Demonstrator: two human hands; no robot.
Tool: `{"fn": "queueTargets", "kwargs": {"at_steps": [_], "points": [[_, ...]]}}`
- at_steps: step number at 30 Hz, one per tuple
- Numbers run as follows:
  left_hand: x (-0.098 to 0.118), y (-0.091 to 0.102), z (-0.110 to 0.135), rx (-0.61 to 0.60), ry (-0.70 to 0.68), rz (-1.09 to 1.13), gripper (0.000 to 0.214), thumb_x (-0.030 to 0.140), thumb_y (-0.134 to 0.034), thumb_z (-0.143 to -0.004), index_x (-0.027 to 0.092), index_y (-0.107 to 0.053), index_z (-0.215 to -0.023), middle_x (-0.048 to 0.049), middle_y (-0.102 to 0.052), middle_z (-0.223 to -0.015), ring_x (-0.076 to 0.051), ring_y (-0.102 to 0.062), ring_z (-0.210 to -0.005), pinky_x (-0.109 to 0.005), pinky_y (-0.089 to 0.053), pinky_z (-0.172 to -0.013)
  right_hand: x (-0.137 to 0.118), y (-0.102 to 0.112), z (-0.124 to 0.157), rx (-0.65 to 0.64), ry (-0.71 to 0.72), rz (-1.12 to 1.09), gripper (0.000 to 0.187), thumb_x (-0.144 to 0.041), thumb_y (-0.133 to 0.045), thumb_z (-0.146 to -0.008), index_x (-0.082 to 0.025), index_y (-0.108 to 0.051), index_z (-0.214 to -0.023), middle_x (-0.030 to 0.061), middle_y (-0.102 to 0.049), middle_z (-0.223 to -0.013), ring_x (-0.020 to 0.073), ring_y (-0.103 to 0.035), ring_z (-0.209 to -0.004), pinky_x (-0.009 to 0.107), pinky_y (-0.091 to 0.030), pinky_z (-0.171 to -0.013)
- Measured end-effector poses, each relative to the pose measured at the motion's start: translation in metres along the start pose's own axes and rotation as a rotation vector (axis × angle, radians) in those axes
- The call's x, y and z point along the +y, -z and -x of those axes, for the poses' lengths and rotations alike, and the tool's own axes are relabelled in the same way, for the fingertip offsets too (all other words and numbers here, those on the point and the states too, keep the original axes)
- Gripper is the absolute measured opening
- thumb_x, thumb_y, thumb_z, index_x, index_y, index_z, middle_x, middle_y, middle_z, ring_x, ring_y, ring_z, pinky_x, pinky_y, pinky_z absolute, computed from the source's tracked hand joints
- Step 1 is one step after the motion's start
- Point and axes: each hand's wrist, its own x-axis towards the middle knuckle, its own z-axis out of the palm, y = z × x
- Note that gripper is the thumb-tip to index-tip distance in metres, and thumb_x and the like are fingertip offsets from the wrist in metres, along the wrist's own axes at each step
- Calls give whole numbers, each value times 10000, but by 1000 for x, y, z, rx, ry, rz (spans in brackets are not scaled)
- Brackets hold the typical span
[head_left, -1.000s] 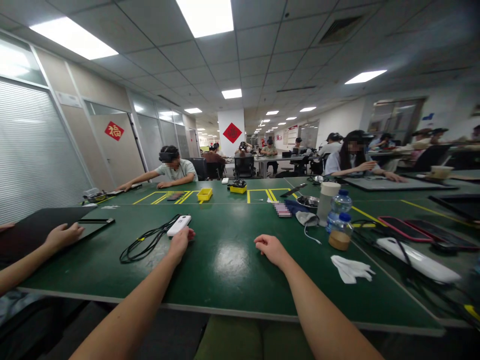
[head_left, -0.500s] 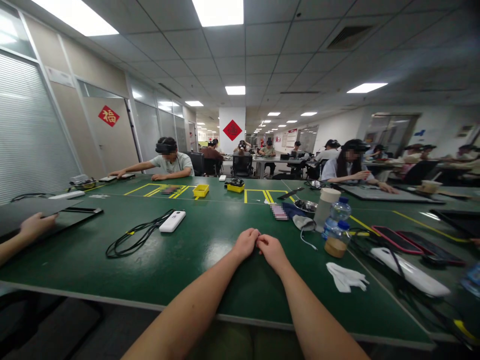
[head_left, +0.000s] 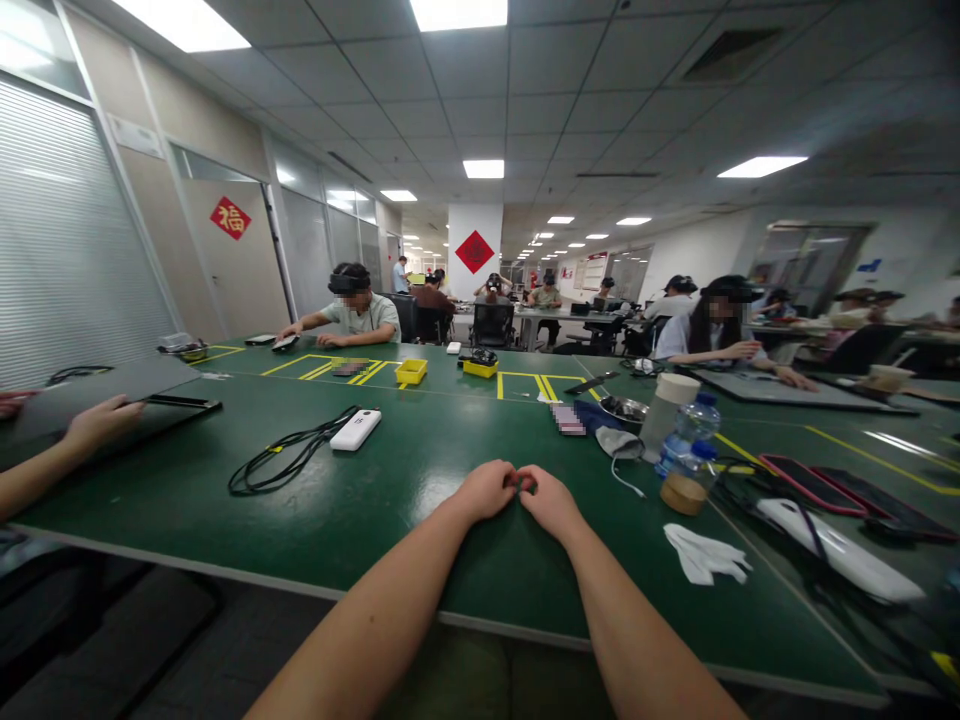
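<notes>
My left hand [head_left: 489, 490] rests on the green tabletop [head_left: 450, 440], its fingers curled inward and partly hidden behind the hand. Close beside it, my right hand [head_left: 550, 500] is curled too, thumb and fingertips drawn together. The fingertips of both hands almost meet, and I see no object in either. Nearest to the right hand lies a crumpled white glove [head_left: 705, 553]. A white power bank [head_left: 356, 430] with a coiled black cable [head_left: 289, 455] lies left of my hands.
Bottles [head_left: 688, 478], a pale tumbler [head_left: 667, 415] and a metal bowl [head_left: 624, 409] stand at the right. Yellow trays [head_left: 412, 372] sit farther back. A co-worker's hand [head_left: 105, 428] holds a grey panel [head_left: 105, 395] at left. Phones [head_left: 814, 482] and a white device [head_left: 840, 550] lie far right.
My fingertips have drawn slightly apart. The view has turned a little left. The co-worker across the table has pulled an outstretched arm inward, now with a hand at a dark flat object.
</notes>
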Motion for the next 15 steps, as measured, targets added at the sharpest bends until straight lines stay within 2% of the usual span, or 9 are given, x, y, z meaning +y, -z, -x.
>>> {"fn": "queueTargets", "kwargs": {"at_steps": [6,11,15], "points": [[2,5,2,-18,-24,142,300,105,-533,-706,180,-603,-989,-19,-641,-836,-141,-572,-729,-233,-428,-667,1,-1,-2,-7,-16,36,283,-143,-535,-693,-222,-643,-943,9,-634,-819,143,-562,-706,243,-386,-647],[-3,8,1,16,42,24,188,174,-637,-677,171,-655,-865,-65,-591,-888,-196,-567,-830,-283,-433,-776,0,-2,-2,11,-2,76,230,-163,-560,-708,-222,-675,-898,39,-614,-901,155,-570,-778,252,-404,-701],[-12,10,2,-13,111,-48,58,231,-647,-706,180,-650,-734,-59,-569,-796,-198,-564,-782,-286,-432,-764,0,-2,-1,-1,43,84,171,-255,-605,-728,-233,-685,-877,48,-606,-938,166,-570,-827,268,-411,-755]]}}
